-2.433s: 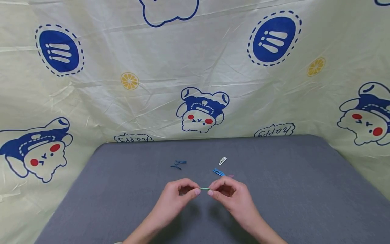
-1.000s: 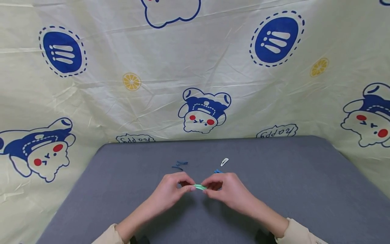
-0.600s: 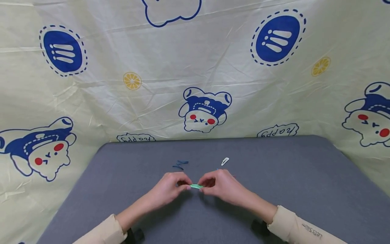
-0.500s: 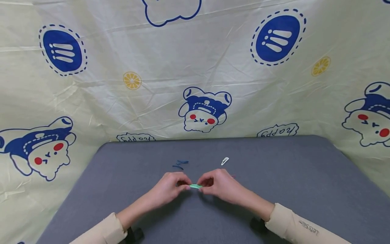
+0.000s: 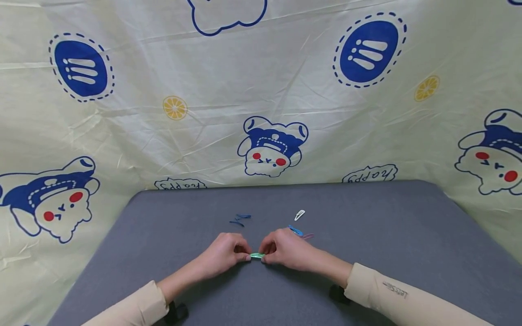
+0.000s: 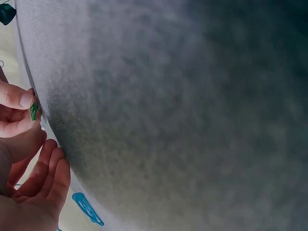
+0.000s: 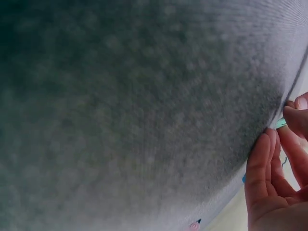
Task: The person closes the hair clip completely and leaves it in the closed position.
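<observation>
Both hands meet over the grey table around one small green snap hair clip (image 5: 257,256). My left hand (image 5: 225,253) pinches its left end between thumb and index finger. At the other end, my right hand (image 5: 285,248) pinches it the same way. Only the clip's middle shows between the fingertips in the head view. The wrist views catch the green clip (image 6: 33,111) at the frame edge, largely covered by fingers. Just beyond the right hand lie a blue snap clip (image 5: 295,230) and a pink clip (image 5: 308,236), partly overlapping in this view.
A white snap clip (image 5: 299,215) lies farther back on the grey cloth-covered table (image 5: 387,226). Several dark blue clips (image 5: 239,220) sit together beyond the left hand. A printed curtain (image 5: 212,90) hangs behind the table's far edge.
Both hands have shifted slightly left and toward the person with the green clip, which has turned from edge-on to show more of its face. The blue clip, recently covered by the right hand, shows again.
</observation>
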Demonstrator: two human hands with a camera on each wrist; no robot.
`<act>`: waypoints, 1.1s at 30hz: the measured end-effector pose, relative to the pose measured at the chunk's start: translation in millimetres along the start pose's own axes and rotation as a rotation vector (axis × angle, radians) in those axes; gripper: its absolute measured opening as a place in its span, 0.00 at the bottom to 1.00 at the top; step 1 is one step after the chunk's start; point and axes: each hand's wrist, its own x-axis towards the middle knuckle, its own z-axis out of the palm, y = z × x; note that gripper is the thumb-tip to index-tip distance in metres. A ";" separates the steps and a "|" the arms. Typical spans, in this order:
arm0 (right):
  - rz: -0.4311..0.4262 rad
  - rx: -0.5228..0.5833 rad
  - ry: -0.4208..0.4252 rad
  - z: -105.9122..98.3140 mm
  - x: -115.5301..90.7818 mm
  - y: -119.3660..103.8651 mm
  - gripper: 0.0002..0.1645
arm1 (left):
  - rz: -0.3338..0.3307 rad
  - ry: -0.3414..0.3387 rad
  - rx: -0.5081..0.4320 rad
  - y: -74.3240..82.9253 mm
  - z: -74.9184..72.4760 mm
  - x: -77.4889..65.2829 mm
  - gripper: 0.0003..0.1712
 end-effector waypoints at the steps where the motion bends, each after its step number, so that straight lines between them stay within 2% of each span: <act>1: -0.005 -0.008 -0.001 1.3 1.2 0.3 0.05 | 0.004 0.000 0.008 -0.8 -0.1 -0.4 0.03; 9: -0.004 -0.012 -0.023 4.7 4.8 0.5 0.05 | -0.027 -0.025 0.019 -4.3 0.9 -1.8 0.03; 21: 0.012 0.028 -0.032 2.7 1.9 -0.7 0.05 | -0.028 -0.040 0.012 -5.5 -0.5 -1.9 0.05; 27: 0.025 0.044 -0.041 1.1 2.2 -1.2 0.05 | -0.037 -0.049 -0.033 -6.8 -3.0 -4.7 0.05; 33: 0.046 0.088 -0.028 -1.3 1.5 1.0 0.05 | -0.050 -0.016 -0.086 -10.0 -7.5 -8.8 0.04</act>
